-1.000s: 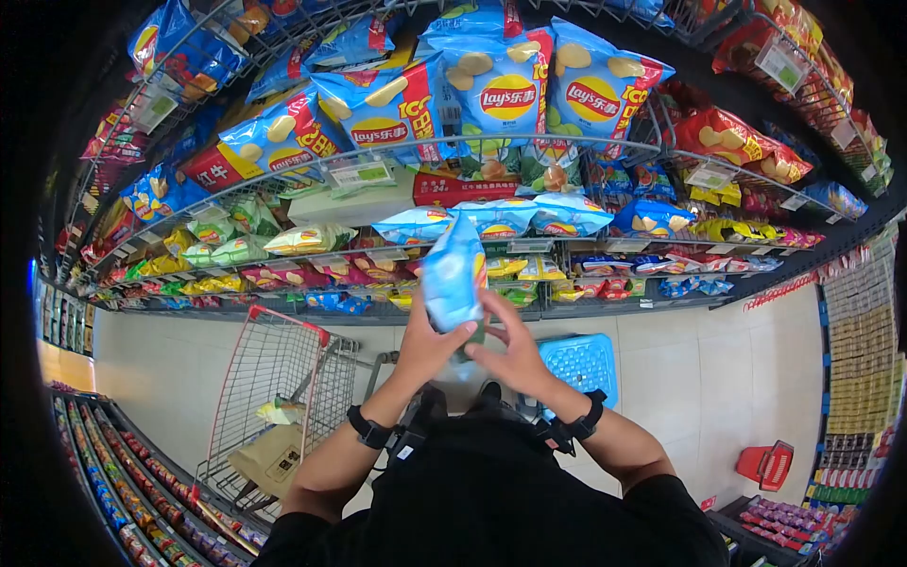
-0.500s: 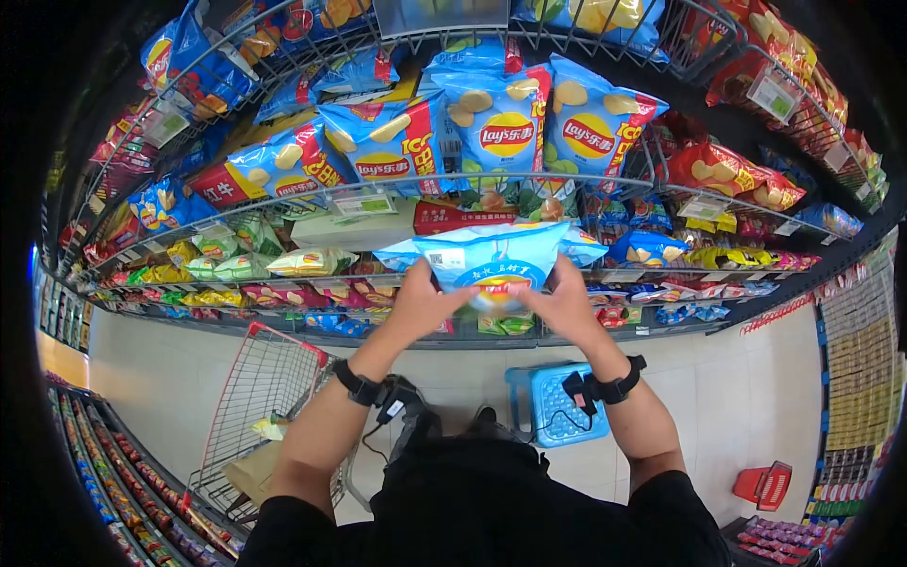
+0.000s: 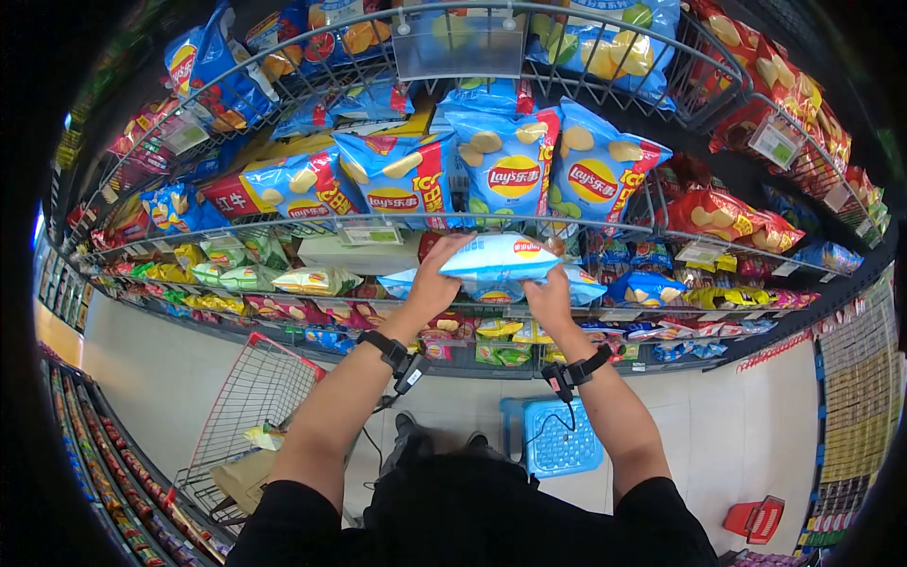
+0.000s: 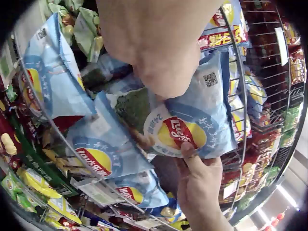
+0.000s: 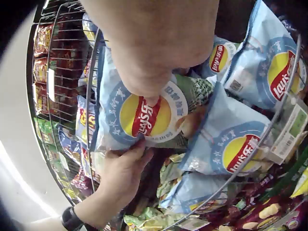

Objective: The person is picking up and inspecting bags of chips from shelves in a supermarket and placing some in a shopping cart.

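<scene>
Both hands hold a light-blue Lay's bag of potato chips point(image 3: 510, 253) by its two ends, just over the row of similar light-blue bags point(image 3: 402, 283) on the shelf below the wire rail. The left hand point(image 3: 436, 282) grips its left end and the right hand point(image 3: 550, 298) its right end. Up close in the left wrist view, the right hand point(image 4: 199, 178) has its thumb on the front of the chip bag point(image 4: 211, 98), by the logo. From the right wrist, the left hand point(image 5: 122, 171) shows at the bag's edge.
A wire shelf rail point(image 3: 425, 219) with price tags crosses above the hands, with large blue chip bags point(image 3: 510, 165) behind it. A blue stool point(image 3: 562, 437) stands on the floor at right, a shopping cart point(image 3: 248, 397) at left. A red basket point(image 3: 754, 520) sits farther right.
The chip bag was first held on end near the body, then turned lengthwise between both hands. Now it is farther forward at the shelf, arms stretched out, lying flatter.
</scene>
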Demonstrator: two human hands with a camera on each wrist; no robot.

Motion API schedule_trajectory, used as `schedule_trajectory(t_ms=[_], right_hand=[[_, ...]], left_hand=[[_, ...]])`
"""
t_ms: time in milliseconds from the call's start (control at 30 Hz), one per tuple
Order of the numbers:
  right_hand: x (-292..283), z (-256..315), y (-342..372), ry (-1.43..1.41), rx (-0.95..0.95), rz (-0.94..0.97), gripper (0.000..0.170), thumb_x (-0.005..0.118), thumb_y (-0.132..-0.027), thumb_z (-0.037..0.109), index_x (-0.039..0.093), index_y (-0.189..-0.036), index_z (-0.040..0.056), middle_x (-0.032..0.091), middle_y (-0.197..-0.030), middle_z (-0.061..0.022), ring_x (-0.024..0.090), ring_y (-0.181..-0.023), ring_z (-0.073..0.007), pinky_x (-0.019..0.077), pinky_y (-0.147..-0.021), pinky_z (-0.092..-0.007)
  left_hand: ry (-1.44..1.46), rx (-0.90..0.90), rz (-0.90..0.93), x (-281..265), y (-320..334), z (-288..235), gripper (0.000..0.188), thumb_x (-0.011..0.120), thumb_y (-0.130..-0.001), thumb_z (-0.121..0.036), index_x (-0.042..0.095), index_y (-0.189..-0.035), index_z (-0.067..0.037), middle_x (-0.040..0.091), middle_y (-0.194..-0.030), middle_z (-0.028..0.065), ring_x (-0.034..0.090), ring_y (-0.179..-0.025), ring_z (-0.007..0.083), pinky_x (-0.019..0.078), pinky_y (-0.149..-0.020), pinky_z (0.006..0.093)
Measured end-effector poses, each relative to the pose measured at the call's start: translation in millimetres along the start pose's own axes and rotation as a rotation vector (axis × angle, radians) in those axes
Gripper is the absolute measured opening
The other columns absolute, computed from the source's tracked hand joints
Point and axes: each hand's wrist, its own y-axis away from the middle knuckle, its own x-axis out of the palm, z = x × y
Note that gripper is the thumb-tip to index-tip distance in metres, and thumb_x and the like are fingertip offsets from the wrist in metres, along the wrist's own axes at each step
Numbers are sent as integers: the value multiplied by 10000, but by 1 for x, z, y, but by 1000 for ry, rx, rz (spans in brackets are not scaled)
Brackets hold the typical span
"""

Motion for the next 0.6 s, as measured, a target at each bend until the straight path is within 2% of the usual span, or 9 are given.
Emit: schedule_trajectory(t_ms=[100,133,167,267,367,433,500,533,600], right_hand=[[9,-16,-2,61,-133,-44,419,673,-802,21,555,-1200,-36,616,-1174,-209,584,-1112,-351,442,-941,-367],[13,-21,-2,51,-32,-19,355,679,-821,57,568,-1146,-35,628,-1137,-205,602,-1061,-331,447,-915,-374],[16,-27,2,42,77,10,300,685,-840,92,581,-1092,-33,640,-1100,-202,619,-1009,-311,453,-889,-382],[17,-37,0,81,110,44,309,665,-872,168,571,-1070,-50,654,-1014,-222,628,-953,-351,465,-826,-408],[17,-33,-10,174,147,49,350,652,-889,235,562,-1054,-60,651,-956,-245,620,-911,-405,468,-785,-443],[13,-46,-11,227,242,123,332,644,-884,224,566,-1051,-52,627,-994,-294,589,-965,-466,467,-815,-471],[14,-49,-6,196,46,31,316,660,-873,217,561,-1000,-55,626,-955,-276,598,-929,-436,463,-807,-453],[8,-49,-2,278,221,89,306,668,-868,212,559,-1006,-39,624,-974,-238,595,-934,-376,462,-816,-418],[8,-43,13,169,116,-101,410,682,-858,165,516,-1186,-19,593,-1086,-175,583,-975,-279,465,-847,-377]], left_hand=[[-140,-121,-67,14,7,17,680,613,-706,58,464,-1363,-32,536,-1256,196,517,-1186,354,399,-1021,373],[-81,-205,-51,20,7,21,635,654,-774,-38,429,-1367,-4,509,-1295,222,493,-1212,372,395,-1020,380],[-80,-210,-55,25,12,23,635,654,-774,-38,429,-1367,-4,509,-1295,222,493,-1212,372,395,-1020,380],[175,-503,87,23,12,14,582,661,-892,-196,403,-1364,27,541,-1285,196,531,-1204,284,455,-970,409],[130,-551,84,26,9,46,556,634,-912,-189,400,-1367,29,564,-1259,192,544,-1191,290,465,-961,402],[121,-435,-37,26,15,41,529,641,-896,-243,465,-1316,25,573,-1263,215,579,-1160,297,473,-943,391],[133,-423,7,10,31,22,508,634,-905,-224,468,-1319,19,557,-1289,206,572,-1169,290,473,-943,378],[125,-391,-1,7,46,22,460,632,-901,-184,492,-1300,-3,575,-1246,178,575,-1149,277,475,-928,370],[108,-392,-1,-12,80,9,350,626,-895,-114,554,-1226,-26,600,-1161,138,597,-1084,233,487,-904,352]])
